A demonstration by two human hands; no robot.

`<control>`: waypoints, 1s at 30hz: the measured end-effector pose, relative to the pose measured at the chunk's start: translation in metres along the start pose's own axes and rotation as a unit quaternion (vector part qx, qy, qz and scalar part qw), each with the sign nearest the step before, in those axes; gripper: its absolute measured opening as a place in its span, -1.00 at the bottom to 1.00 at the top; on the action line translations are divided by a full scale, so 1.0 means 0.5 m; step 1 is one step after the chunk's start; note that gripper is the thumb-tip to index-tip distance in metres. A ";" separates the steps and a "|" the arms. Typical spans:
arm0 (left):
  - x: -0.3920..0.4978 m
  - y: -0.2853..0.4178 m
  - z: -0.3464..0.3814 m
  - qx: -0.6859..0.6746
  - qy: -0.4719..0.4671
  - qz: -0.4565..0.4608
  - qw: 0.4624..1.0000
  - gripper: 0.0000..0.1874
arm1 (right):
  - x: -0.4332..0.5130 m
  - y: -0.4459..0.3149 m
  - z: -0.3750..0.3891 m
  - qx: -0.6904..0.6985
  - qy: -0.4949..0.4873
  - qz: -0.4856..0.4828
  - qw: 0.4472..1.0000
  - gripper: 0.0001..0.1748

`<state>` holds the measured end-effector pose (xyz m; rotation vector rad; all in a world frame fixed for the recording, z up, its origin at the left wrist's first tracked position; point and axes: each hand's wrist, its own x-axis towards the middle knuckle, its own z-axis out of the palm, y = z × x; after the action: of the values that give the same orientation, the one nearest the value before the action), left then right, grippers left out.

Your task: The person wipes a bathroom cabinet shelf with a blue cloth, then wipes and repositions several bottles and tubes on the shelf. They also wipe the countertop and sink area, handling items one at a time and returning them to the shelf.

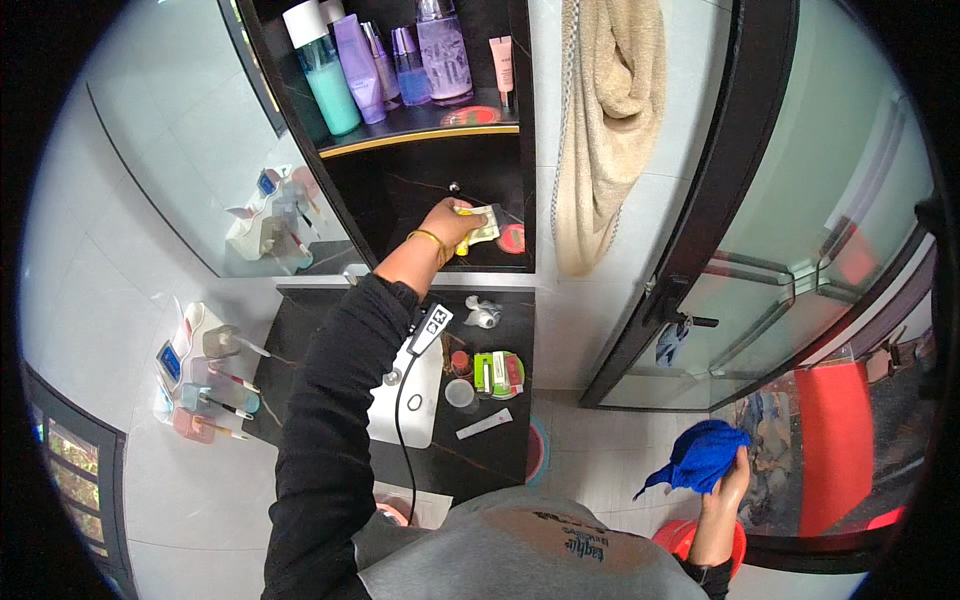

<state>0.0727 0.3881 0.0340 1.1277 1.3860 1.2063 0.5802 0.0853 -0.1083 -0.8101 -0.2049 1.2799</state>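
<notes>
My left hand [444,227] reaches into the lower compartment of a black wall cabinet [527,165]. Its fingers grip a small pale packet [484,225], together with a yellow item [463,245] that is partly hidden by the hand. Just right of them a round red-pink container [512,239] lies on the compartment floor. Low on the right, my right hand [729,480] holds a crumpled blue cloth [697,456] in the air. Beneath that forearm, a red bucket [739,546] is partly covered from sight.
Several bottles and tubes, including a teal bottle [334,97], crowd the upper shelf. The black counter [480,469] below bears a corded appliance [431,330], jars and a white tube [484,424]. Toothbrush holders [202,375] hang left. A beige towel [607,142] and glass door [795,202] stand right.
</notes>
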 end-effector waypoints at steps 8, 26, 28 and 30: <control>0.025 0.004 0.033 0.133 -0.002 0.014 0.991 -0.61 | -0.057 0.029 -0.115 0.046 0.106 -0.014 0.993 -0.57; -0.070 0.015 -0.126 0.580 0.170 0.298 0.739 -0.58 | -0.041 0.062 -0.057 -0.012 0.029 -0.013 0.999 -0.70; -0.090 0.028 -0.133 0.597 0.158 0.339 0.710 -0.66 | -0.045 0.065 -0.052 -0.015 0.014 -0.017 1.000 -0.70; -0.112 0.035 -0.146 0.666 0.116 0.333 0.657 -0.72 | -0.048 0.067 -0.054 -0.014 0.026 -0.020 0.999 -0.71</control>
<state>0.0085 0.3253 0.0607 2.7673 2.2228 0.5858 0.5621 0.0540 -0.1419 -0.8591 -0.1969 1.2185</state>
